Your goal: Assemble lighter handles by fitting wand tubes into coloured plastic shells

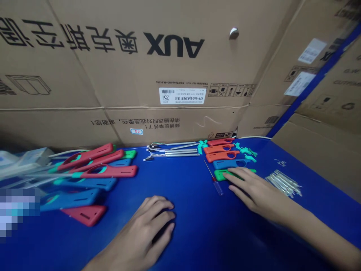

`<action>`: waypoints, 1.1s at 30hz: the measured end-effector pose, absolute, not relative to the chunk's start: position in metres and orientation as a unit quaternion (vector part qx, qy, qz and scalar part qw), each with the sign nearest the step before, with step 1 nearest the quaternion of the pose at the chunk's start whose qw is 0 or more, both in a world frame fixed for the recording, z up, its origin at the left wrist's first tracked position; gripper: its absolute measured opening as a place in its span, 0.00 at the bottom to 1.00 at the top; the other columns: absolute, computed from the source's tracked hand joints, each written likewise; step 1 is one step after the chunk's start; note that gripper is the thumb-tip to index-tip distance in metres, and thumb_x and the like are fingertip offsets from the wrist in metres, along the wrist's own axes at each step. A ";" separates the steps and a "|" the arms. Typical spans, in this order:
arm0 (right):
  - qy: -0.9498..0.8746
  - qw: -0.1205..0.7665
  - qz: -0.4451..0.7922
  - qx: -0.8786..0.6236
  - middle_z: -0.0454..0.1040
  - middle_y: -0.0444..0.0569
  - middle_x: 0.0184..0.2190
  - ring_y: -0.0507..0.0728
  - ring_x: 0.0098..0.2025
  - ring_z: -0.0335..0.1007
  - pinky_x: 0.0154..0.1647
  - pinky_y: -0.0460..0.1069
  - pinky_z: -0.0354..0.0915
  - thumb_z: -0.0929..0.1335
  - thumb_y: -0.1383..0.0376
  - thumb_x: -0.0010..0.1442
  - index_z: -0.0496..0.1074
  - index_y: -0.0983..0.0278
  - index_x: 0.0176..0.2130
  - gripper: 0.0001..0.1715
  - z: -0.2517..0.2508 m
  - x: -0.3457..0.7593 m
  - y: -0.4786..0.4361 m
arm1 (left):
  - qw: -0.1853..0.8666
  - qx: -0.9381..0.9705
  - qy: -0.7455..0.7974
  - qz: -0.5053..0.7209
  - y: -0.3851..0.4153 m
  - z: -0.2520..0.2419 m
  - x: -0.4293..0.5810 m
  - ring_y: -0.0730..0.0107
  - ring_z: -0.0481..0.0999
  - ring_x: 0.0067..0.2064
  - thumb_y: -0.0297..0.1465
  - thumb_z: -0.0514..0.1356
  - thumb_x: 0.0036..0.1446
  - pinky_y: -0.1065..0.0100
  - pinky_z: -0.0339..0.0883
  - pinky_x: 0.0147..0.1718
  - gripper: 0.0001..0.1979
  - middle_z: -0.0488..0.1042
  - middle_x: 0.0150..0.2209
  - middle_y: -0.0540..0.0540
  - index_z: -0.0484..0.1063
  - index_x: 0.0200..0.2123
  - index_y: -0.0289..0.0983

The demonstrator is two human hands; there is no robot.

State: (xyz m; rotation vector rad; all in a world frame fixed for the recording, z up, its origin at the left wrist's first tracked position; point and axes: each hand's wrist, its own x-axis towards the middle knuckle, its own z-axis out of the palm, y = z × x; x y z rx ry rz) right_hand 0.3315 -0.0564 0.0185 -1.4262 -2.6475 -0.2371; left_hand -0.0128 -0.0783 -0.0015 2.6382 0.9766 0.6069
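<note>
From the head view, the right hand (259,192) lies palm down with its fingers extended and slightly apart, resting on a green plastic handle (225,174) without pinching it. A screwdriver (216,184) lies just beside that handle on the blue tabletop (191,195). The left hand (152,226) sits near the near edge with its fingers curled downward; whether they close on anything cannot be told, since the palm hides what lies beneath. Red and blue handles (97,171) are heaped toward the left edge. Metal rods (180,150) lie along the far edge, beside orange handles (221,151) and teal pieces (245,150). A bundle of clear tubes (283,183) lies toward the right. An upside-down AUX carton (113,75) stands behind the tabletop, closed as far as shows.
</note>
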 end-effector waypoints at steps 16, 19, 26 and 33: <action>-0.828 0.042 0.026 -0.558 0.46 0.56 0.69 0.69 0.69 0.40 0.65 0.68 0.46 0.53 0.41 0.65 0.49 0.60 0.68 0.42 0.015 0.306 0.025 | 0.121 0.911 0.332 0.210 -0.078 0.004 -0.015 0.60 0.72 0.50 0.24 0.53 0.62 0.58 0.71 0.49 0.11 0.74 0.46 0.42 0.72 0.45 0.39; -0.820 0.045 0.025 -0.569 0.48 0.57 0.69 0.70 0.69 0.41 0.65 0.68 0.47 0.52 0.41 0.65 0.50 0.59 0.68 0.42 0.013 0.311 0.026 | 0.103 0.922 0.313 0.205 -0.075 0.007 -0.015 0.61 0.74 0.49 0.23 0.53 0.61 0.61 0.73 0.47 0.12 0.75 0.46 0.42 0.72 0.44 0.39; -0.817 0.061 0.019 -0.573 0.49 0.56 0.68 0.70 0.69 0.42 0.65 0.68 0.48 0.53 0.40 0.64 0.51 0.59 0.68 0.42 0.011 0.318 0.033 | 0.129 0.913 0.324 0.212 -0.076 0.000 -0.018 0.61 0.72 0.51 0.23 0.52 0.62 0.60 0.70 0.50 0.12 0.73 0.47 0.42 0.71 0.45 0.40; -0.822 0.133 -0.022 -0.553 0.61 0.58 0.64 0.70 0.65 0.54 0.61 0.68 0.56 0.57 0.44 0.66 0.63 0.61 0.62 0.35 0.007 0.317 0.032 | 0.094 0.911 0.314 0.250 -0.076 0.005 -0.016 0.61 0.72 0.50 0.25 0.53 0.63 0.60 0.70 0.50 0.11 0.75 0.45 0.42 0.73 0.44 0.38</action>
